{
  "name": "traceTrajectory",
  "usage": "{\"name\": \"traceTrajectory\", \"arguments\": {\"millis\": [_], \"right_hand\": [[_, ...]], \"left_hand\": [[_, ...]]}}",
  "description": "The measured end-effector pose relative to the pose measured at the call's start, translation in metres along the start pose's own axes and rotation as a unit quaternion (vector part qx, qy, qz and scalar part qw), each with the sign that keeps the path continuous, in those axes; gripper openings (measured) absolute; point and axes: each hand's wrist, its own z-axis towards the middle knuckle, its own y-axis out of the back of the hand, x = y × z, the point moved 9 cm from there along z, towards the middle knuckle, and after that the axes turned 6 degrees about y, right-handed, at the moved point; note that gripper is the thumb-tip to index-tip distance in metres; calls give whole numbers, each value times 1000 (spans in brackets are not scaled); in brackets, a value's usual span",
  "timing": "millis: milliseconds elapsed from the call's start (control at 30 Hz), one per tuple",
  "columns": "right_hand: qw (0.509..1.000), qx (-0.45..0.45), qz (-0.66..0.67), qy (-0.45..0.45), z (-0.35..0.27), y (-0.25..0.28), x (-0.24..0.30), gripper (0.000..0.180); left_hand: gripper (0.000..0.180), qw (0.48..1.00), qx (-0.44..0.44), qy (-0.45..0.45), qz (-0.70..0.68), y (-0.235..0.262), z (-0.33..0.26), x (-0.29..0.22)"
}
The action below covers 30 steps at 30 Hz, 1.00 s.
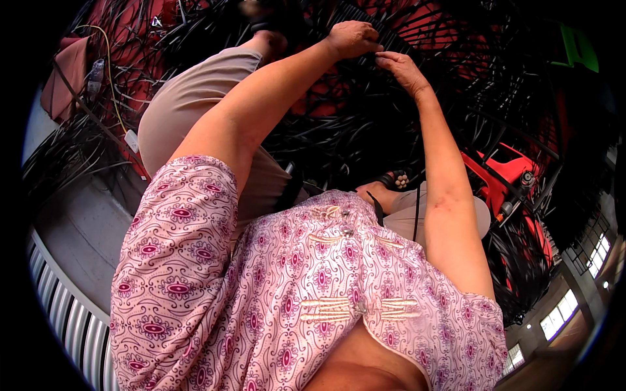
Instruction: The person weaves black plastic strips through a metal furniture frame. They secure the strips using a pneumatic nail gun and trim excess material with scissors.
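Long, thin black strips [326, 140] lie tangled in front of me, and many fan out stiffly beyond my hands. My left hand [353, 39] is closed, its fingers bent and its thumb pointing right, at the strips. Just right of it and slightly nearer, my right hand [404, 72] pinches with its fingertips close to the left thumb. Both hands appear to grip a black strip, though it blends into the dark strips around the fingertips.
Red surface [319, 98] shows through the strips. At right stand a red plastic thing [505, 173] and a green one [577, 49]. At left are a brownish-red cloth [65, 78], a yellow cord [111, 65] with a white end piece [132, 141], and ribbed grey metal [72, 306].
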Motion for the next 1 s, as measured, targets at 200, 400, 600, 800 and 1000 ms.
{"name": "traceTrajectory", "arguments": {"millis": [200,400,600,800,1000], "right_hand": [[947,-43,-284,141,6,-3,10,27],[882,-5,-359,306,7,-7,16,26],[911,-182,-322,182,-25,-2,36,27],[878,-175,-378,237,-32,-11,47,32],[854,-234,-402,234,-26,3,35,45]], "left_hand": [[31,1000,-5,9,1,-5,0,8],[29,1000,-6,18,-3,-2,-2,2],[25,999,0,-36,-27,2,-1,-6],[24,982,-18,-181,-60,-11,-11,3],[15,970,166,38,-176,-18,2,-5]]}}
